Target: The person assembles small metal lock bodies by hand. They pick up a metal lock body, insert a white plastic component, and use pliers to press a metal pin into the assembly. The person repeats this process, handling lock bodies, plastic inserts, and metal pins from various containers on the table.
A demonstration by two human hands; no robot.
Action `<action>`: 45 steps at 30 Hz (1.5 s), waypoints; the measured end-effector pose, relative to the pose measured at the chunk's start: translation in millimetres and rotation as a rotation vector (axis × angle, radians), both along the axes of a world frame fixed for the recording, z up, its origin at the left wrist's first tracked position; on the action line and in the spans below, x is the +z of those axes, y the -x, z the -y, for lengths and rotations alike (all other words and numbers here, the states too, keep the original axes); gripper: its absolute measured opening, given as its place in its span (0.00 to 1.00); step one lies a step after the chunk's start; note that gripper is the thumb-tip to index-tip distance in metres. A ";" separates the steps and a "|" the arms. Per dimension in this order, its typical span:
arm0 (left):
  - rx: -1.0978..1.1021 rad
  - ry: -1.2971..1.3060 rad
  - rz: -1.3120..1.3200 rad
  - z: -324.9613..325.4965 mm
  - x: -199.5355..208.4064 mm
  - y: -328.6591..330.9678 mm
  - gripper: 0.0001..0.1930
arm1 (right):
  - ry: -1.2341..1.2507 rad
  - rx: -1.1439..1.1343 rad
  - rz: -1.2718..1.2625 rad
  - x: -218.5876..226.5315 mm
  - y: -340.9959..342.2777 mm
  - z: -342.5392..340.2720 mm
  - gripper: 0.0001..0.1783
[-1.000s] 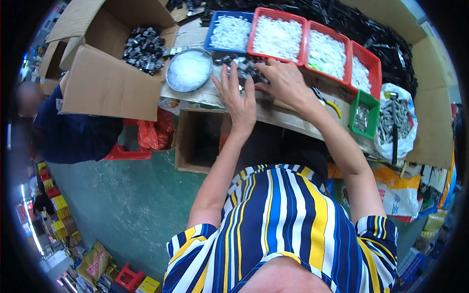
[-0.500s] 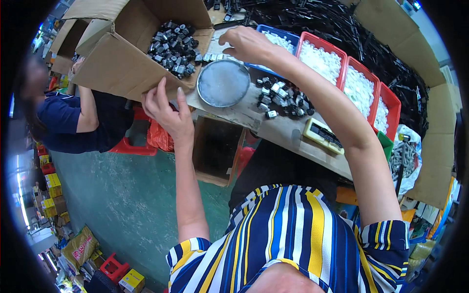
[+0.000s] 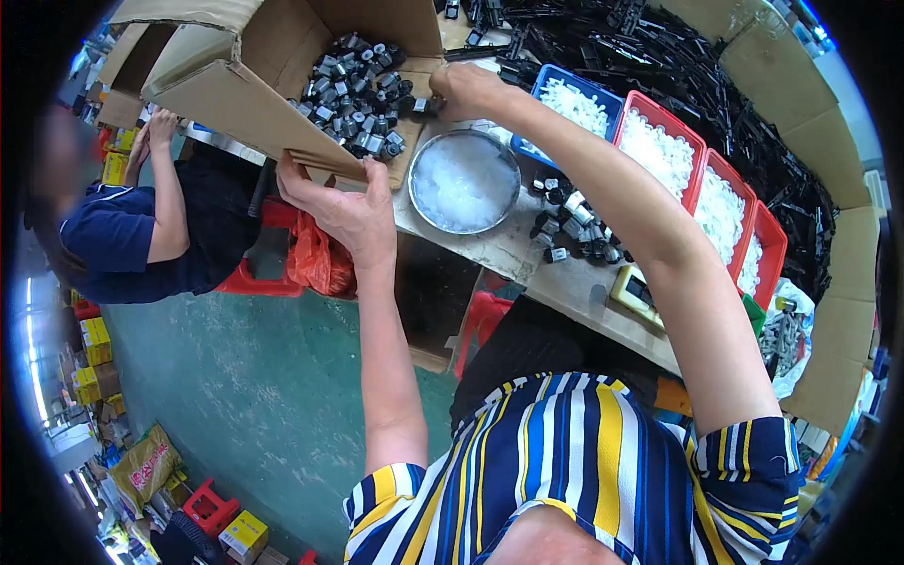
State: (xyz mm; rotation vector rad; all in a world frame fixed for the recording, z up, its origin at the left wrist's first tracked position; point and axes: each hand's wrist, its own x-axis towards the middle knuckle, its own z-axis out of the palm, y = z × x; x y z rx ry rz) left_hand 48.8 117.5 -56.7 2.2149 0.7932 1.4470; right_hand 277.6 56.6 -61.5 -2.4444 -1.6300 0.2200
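Cardboard box (image 3: 235, 104) is lying tipped on its side at the far left of the counter (image 3: 490, 250), its open mouth facing the person and a heap of small black and silver parts (image 3: 356, 89) spilling over its lower flap. Left hand (image 3: 344, 212) is gripping the front edge of that flap, fingers curled up over the cardboard and thumb below. Right hand (image 3: 466, 89) is reaching across to the right side of the box mouth, closed loosely at the edge of the heap; whether it is pinching a part I cannot tell.

Just right of the box, a round metal bowl (image 3: 463, 181) of pale, translucent bits is sitting near the counter's front edge. A small cluster of black parts (image 3: 570, 226) is lying loose on the counter beside the bowl, under the right forearm. Behind them, a blue bin (image 3: 556, 89) and a row of red bins (image 3: 697, 174) holding white pieces are running off toward the right, with a mass of black cables (image 3: 678, 66) piled behind. A yellow-framed scale (image 3: 636, 292) is sitting at the counter's edge.

On the floor at lower left, yellow cartons (image 3: 94, 344) are standing stacked, and a yellow bag (image 3: 141, 466) is lying near them. An orange plastic bag (image 3: 315, 264) is hanging below the box. Another person in a dark blue shirt (image 3: 113, 235) is sitting at the left.
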 end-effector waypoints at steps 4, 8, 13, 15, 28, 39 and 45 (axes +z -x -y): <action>-0.143 0.184 0.139 -7.4 0.4 4.9 0.45 | -0.225 0.048 0.001 -11.8 -10.1 6.1 0.18; -0.262 0.272 0.213 -33.4 -1.9 19.2 0.44 | -0.354 0.118 -0.013 -12.1 0.8 1.8 0.15; -0.334 0.363 0.255 -51.4 3.5 30.7 0.43 | -0.501 0.200 -0.095 -18.0 12.9 -14.3 0.11; -0.362 0.394 0.279 -46.4 9.1 34.8 0.42 | -0.504 0.210 -0.115 -18.0 9.7 -15.3 0.10; -0.368 0.245 -0.061 18.6 3.9 15.9 0.22 | -0.385 0.187 0.042 -34.7 -11.1 -11.1 0.20; 0.128 0.150 -0.396 -35.3 -43.3 -40.4 0.49 | -0.257 0.086 -0.313 -10.1 23.2 -32.6 0.47; 0.241 0.118 -0.483 -39.7 -31.8 -53.4 0.48 | -0.173 0.074 -0.236 -18.9 15.1 -34.1 0.54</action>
